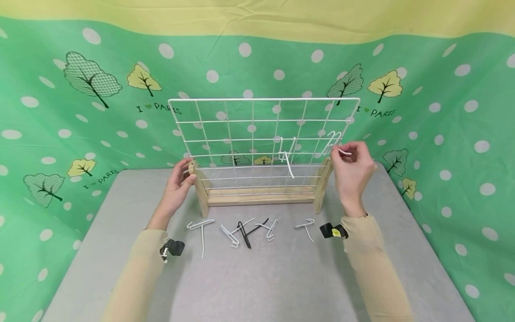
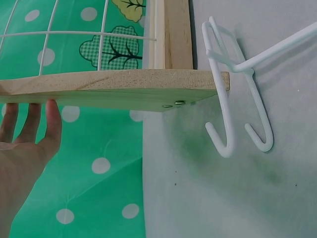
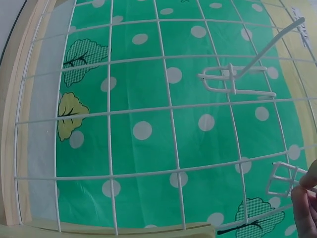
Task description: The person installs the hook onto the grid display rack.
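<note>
One hook (image 1: pixel 289 165) hangs, right fingers (image 1: pixel 356 147) pinch a second hook (image 1: pixel 344 152) (left fingers (image 2: pixel 53 124) spread against the frame (image 1: pixel 200 190)), with five loose hooks (image 1: pixel 243 234) remaining.

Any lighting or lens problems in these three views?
Head: fairly even light, soft shadows on the gray table; left wrist: greenish tinge on the tabletop; right wrist: white grid looks bowed, right hand cropped at the edge.
</note>
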Demonstrator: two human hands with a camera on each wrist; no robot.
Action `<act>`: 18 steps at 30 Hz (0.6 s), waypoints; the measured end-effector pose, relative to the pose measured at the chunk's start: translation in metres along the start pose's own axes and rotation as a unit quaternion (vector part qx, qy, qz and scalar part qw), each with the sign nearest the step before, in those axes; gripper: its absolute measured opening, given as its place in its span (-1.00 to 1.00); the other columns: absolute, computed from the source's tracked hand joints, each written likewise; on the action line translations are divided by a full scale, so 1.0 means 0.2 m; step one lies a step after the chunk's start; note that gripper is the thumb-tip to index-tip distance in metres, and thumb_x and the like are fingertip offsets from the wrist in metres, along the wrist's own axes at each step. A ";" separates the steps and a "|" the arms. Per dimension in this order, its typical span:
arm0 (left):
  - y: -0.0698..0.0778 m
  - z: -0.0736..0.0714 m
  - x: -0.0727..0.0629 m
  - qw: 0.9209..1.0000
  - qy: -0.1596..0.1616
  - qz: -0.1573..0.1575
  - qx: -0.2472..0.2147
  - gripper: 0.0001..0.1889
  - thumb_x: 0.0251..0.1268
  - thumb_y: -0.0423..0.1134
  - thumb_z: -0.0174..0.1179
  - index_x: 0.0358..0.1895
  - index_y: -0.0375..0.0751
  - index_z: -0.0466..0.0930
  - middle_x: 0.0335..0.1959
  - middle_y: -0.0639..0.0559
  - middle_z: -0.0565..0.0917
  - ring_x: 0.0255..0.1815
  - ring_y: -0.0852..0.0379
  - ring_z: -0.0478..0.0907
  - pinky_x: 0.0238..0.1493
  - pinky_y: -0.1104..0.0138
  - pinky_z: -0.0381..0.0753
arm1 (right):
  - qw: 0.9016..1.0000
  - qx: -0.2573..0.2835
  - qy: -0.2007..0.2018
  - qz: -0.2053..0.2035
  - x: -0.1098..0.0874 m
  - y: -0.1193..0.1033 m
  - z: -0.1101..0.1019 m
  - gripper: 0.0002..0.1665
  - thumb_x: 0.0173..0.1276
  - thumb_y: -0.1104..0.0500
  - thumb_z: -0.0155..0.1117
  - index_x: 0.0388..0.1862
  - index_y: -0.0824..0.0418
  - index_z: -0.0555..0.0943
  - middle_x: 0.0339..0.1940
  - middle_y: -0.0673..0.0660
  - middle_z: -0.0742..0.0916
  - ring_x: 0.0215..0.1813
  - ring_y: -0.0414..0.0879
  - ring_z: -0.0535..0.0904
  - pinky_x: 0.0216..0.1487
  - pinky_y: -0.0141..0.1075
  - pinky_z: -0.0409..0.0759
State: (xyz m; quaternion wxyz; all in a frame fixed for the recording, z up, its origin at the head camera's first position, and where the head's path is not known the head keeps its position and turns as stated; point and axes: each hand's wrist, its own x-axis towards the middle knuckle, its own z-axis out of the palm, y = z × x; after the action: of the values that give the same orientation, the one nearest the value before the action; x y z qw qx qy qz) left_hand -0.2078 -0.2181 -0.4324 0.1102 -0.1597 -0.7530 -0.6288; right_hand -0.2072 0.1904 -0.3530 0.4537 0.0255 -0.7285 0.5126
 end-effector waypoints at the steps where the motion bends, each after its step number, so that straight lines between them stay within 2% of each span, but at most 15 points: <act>1: 0.02 0.00 0.00 1.000 0.000 0.001 -0.001 -0.52 0.43 -0.57 -0.07 0.36 -0.46 0.11 0.28 -0.46 0.28 0.16 0.08 0.35 -0.03 0.49 0.46 | 1.000 -0.009 0.000 -0.008 0.00 -0.01 0.00 -0.86 0.17 0.43 0.33 -0.37 0.51 0.54 -0.41 0.28 0.71 -0.41 -0.35 0.59 -0.30 -0.51 0.58; 5: 0.08 0.02 -0.01 1.000 0.003 0.002 0.000 -0.54 0.42 -0.58 -0.07 0.33 -0.52 0.11 0.25 -0.47 0.29 0.16 0.00 0.35 -0.03 0.49 0.46 | 0.999 -0.030 -0.004 -0.025 0.00 -0.01 0.00 -0.86 0.17 0.40 0.34 -0.38 0.48 0.55 -0.43 0.26 0.71 -0.44 -0.41 0.55 -0.33 -0.55 0.55; 8: 0.08 0.03 -0.01 1.000 0.005 0.000 0.000 -0.54 0.42 -0.58 -0.07 0.33 -0.54 0.10 0.25 -0.46 0.30 0.18 -0.14 0.33 -0.03 0.49 0.47 | 0.999 -0.029 -0.007 -0.020 -0.01 0.00 0.01 -0.87 0.17 0.42 0.33 -0.39 0.48 0.55 -0.43 0.26 0.71 -0.45 -0.40 0.54 -0.34 -0.56 0.54; 10: 0.06 0.02 -0.01 1.000 0.006 0.004 -0.002 -0.54 0.41 -0.60 -0.08 0.33 -0.53 0.10 0.25 -0.46 0.30 0.18 -0.14 0.33 -0.03 0.49 0.47 | 0.999 -0.032 -0.009 -0.013 -0.02 0.00 0.01 -0.88 0.16 0.42 0.33 -0.40 0.48 0.55 -0.43 0.25 0.71 -0.45 -0.41 0.53 -0.33 -0.57 0.53; 15: -0.04 0.00 0.01 1.000 0.009 0.005 -0.001 -0.51 0.41 -0.59 -0.07 0.37 -0.45 0.12 0.28 -0.40 0.29 0.16 0.14 0.35 -0.01 0.49 0.45 | 0.999 -0.039 -0.013 -0.016 -0.05 0.03 0.02 -0.89 0.16 0.43 0.31 -0.43 0.49 0.55 -0.47 0.23 0.70 -0.44 -0.38 0.53 -0.32 -0.57 0.53; 18: -0.07 -0.01 0.01 1.000 0.010 0.003 0.000 -0.50 0.43 -0.55 -0.06 0.39 -0.39 0.13 0.29 -0.36 0.30 0.16 0.17 0.36 0.00 0.48 0.46 | 0.999 -0.042 -0.010 -0.025 -0.06 0.05 0.02 -0.89 0.16 0.42 0.30 -0.46 0.48 0.55 -0.48 0.23 0.70 -0.44 -0.35 0.53 -0.31 -0.57 0.53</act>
State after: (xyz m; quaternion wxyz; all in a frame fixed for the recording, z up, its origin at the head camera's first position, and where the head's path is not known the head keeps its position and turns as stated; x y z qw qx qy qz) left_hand -0.2151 -0.2216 -0.4445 0.1198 -0.1553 -0.7510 -0.6304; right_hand -0.2072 0.1865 -0.3687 0.4597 0.0294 -0.7530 0.4700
